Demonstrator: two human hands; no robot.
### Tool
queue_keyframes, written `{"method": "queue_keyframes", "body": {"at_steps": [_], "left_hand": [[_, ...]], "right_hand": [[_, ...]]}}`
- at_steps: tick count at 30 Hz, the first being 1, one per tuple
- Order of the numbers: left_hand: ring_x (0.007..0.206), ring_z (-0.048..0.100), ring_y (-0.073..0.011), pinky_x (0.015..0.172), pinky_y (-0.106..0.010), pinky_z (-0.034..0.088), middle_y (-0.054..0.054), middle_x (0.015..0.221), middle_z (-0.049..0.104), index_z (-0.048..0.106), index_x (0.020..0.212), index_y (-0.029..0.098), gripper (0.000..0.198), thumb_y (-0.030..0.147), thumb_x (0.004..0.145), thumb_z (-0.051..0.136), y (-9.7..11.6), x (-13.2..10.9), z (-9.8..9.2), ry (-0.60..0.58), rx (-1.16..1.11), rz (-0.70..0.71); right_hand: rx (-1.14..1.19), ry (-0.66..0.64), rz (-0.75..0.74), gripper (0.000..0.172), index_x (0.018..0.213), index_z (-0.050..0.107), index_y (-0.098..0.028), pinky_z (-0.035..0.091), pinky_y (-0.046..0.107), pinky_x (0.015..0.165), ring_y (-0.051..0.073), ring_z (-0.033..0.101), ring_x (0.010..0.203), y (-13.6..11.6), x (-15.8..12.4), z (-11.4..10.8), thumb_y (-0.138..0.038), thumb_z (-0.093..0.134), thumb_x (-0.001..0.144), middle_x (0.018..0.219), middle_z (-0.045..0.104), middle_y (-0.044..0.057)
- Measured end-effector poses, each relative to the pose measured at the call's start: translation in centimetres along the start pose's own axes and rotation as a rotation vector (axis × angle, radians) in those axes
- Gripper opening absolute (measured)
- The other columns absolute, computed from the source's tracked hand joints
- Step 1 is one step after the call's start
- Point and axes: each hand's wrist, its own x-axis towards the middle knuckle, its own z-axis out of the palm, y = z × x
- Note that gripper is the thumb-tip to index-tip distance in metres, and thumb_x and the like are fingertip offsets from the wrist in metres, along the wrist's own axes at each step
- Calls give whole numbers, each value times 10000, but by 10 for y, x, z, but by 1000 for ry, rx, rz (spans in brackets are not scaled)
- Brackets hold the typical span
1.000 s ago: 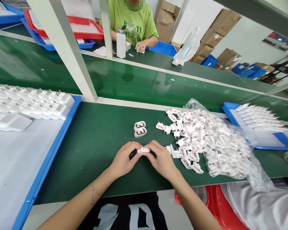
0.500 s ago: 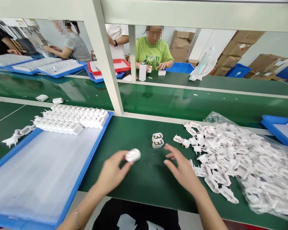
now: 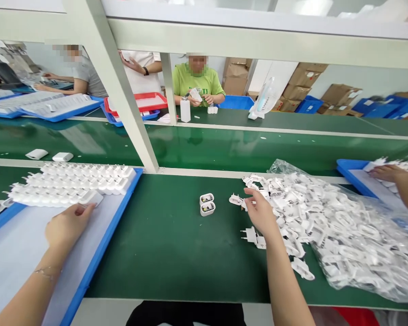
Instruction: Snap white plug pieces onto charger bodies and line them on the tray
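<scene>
My left hand (image 3: pixel 68 226) is over the blue-rimmed tray (image 3: pixel 117 219), its fingers closed on a white plug charger (image 3: pixel 91 198) at the front end of the rows of chargers (image 3: pixel 71 179). Those rows stand close together with their pins up. My right hand (image 3: pixel 261 213) reaches to the left edge of a heap of white plug covers (image 3: pixel 299 206), thumb and forefinger apart over a few loose covers (image 3: pixel 236 199). Between my hands, two open white charger housings (image 3: pixel 207 208) stand side by side on the green table, with small electronic parts inside.
A metal post (image 3: pixel 122 99) rises behind the tray. A clear plastic bag (image 3: pixel 370 267) lies under and around the heap. At right, another person's hand (image 3: pixel 387 173) touches chargers in a blue tray (image 3: pixel 352 174). Across the green belt, a person in green (image 3: pixel 197 81) handles white parts.
My left hand has carried the charger leftward to the rows in the tray. My right hand has moved to the loose covers. Another person's hand has appeared at the right-hand tray.
</scene>
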Motion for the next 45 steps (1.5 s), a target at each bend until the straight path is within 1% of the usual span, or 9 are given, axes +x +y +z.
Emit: {"method": "queue_keyframes", "body": {"at_steps": [5,9,12,16,21,26,32,38,45], "left_hand": [[474,420,-98,507,-191,352,24,442,355,375,491,167,499,527,836,392,60,-39,-14,128,-149,369],[676,566,-153,642,-270,444,-10,748,602,580,850,206,296,487,826,490,144,-81,-10,-101,-373,870],[952,594,-228,796,-347,475,-94,1199,557,411,1258,217,645,524,730,619,201,-104,10,-258,-521,963],[1043,559,-261,891,-411,443,-131,1269,486,245,1345,205,918,464,617,740,242,-123,42,-307,-688,889],[884,562,-204,756,-342,468,-81,1065,518,387,1131,175,596,391,674,703,244,-140,55,-193,-803,723],[806,545,-169,763,-324,428,-7,867,551,484,921,208,162,305,815,558,239,-141,47,-265,-792,885],[705,513,-148,717,-298,398,16,782,540,466,837,206,171,325,783,576,235,-137,40,-356,-750,1008],[650,495,-143,613,-256,356,28,718,513,466,870,217,197,354,777,573,233,-136,36,-483,-706,1071],[642,507,-143,576,-245,331,26,733,540,465,868,215,207,354,771,583,233,-135,34,-544,-735,1043]], "right_hand": [[-400,-63,31,352,1100,586,-157,420,446,822,320,488,1108,-9,19,14,-366,376,908,1097,623,152],[-667,-218,51,387,999,618,-119,365,491,846,362,492,1077,-20,39,29,-444,442,883,1019,638,197],[-747,-310,20,327,994,615,-119,353,471,853,346,518,1023,-23,40,32,-389,537,828,983,643,181],[-549,-338,-81,340,1062,585,-127,396,382,812,292,518,981,-15,31,25,-258,589,748,970,628,127],[-276,-283,-147,382,1092,551,-158,424,331,824,218,506,937,0,18,22,-132,536,712,968,583,65],[-428,-289,-308,401,1059,574,-116,417,369,874,236,502,981,-3,1,31,0,443,699,1014,589,118],[-399,-187,-392,348,941,632,-151,407,447,910,257,541,981,-6,-12,33,20,378,777,877,645,107],[453,28,-126,143,952,632,-222,508,366,840,219,607,993,-22,-21,36,-250,537,848,1040,643,73],[557,-96,-45,111,880,631,-206,528,336,811,200,661,874,-40,-34,60,-280,605,802,893,695,41]]}}
